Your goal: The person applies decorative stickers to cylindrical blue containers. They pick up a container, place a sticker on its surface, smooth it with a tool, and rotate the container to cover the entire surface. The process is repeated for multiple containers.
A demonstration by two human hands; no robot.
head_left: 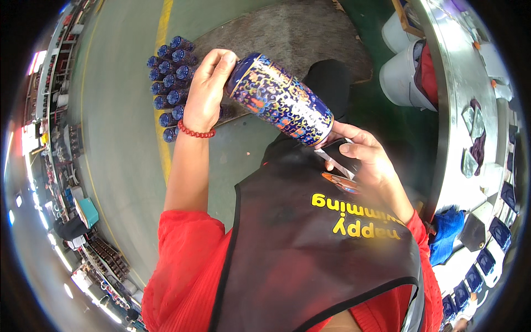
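Left hand grips one end of a flowered blue container, apparently steadying it; right hand pinches a dark object by the other end.

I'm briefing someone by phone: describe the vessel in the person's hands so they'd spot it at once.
Find the big dark-brown apron with yellow lettering. Above it in view, between the person's left hand and right hand, is a dark-blue cylindrical vessel with multicoloured floral scrollwork. Unlike the blue vessels clustered by the yellow floor line, it is held and tilted.
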